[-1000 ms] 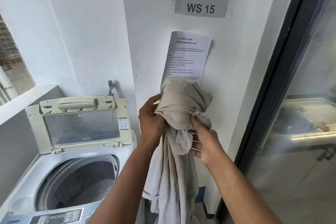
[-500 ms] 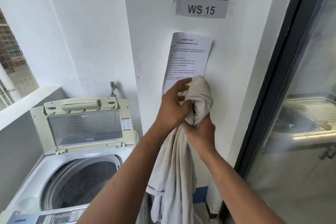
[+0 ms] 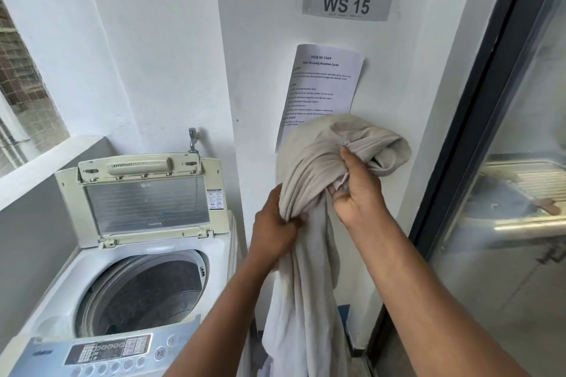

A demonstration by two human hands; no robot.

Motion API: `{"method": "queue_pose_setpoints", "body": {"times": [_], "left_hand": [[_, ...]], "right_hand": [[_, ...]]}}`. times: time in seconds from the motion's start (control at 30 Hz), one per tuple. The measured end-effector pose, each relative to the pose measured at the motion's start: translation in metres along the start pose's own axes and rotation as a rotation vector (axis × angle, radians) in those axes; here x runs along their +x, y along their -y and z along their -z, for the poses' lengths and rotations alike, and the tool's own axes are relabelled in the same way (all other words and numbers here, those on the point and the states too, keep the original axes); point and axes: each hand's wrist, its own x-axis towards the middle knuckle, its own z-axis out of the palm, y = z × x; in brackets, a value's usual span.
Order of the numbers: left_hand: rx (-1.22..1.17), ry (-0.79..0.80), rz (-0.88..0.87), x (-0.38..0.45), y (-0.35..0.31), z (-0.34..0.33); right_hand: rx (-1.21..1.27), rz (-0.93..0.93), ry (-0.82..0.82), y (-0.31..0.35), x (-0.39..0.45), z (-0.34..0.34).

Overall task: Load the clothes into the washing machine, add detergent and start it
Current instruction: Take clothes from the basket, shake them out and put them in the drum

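A long beige garment (image 3: 309, 254) hangs in front of the white wall, bunched at the top. My left hand (image 3: 272, 223) grips its gathered middle from the left. My right hand (image 3: 358, 190) pinches the bunched upper folds from the right, slightly higher. To the left stands a white top-loading washing machine (image 3: 64, 281) with its lid (image 3: 144, 196) raised upright. Its dark drum (image 3: 144, 291) is open, and I cannot tell whether anything lies inside. The control panel (image 3: 107, 352) sits along the near edge.
A printed instruction sheet (image 3: 324, 86) and a "WS 15" label (image 3: 346, 3) hang on the wall behind the garment. A tap (image 3: 193, 139) sticks out above the machine. A dark-framed glass door (image 3: 477, 119) stands at the right, a window ledge (image 3: 46, 162) at the left.
My left hand dropped from the top of the bundle to the garment's middle. My right hand rose to grip the upper folds. The top of the garment loosened and spread rightward.
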Motion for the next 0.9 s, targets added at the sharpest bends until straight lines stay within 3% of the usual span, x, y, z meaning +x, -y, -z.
{"method": "queue_pose_setpoints", "body": {"times": [0.2,0.37,0.43,0.5,0.57,0.6,0.67,0.73,0.9], "left_hand": [[-0.173,-0.189,0.003,0.015,-0.023,0.009],[-0.366,-0.291,0.038,0.027,-0.035,0.011],[-0.420,-0.312,0.050,0.029,-0.044,0.010],[-0.429,-0.331,0.038,0.030,-0.053,0.011],[-0.421,-0.344,0.024,0.031,-0.058,0.012],[-0.409,-0.340,0.014,0.031,-0.061,0.012],[-0.372,-0.302,-0.013,0.031,-0.068,0.010],[-0.315,-0.237,-0.070,0.030,-0.078,0.005],[-0.249,-0.034,-0.210,0.027,-0.096,0.000]], "right_hand": [[-0.002,-0.172,0.006,0.000,-0.020,0.020],[-0.510,-0.379,-0.057,-0.015,-0.028,0.051],[-0.678,-0.257,-0.149,-0.020,-0.030,0.068],[-0.884,0.145,-0.227,-0.024,-0.025,0.088],[-1.090,0.578,-0.142,-0.023,-0.021,0.098],[-1.166,0.655,-0.016,-0.020,-0.020,0.097],[-1.314,0.586,0.248,-0.019,-0.017,0.090],[-1.445,0.519,0.331,-0.021,-0.016,0.080],[-1.270,0.697,-0.003,-0.028,-0.009,0.074]]}}
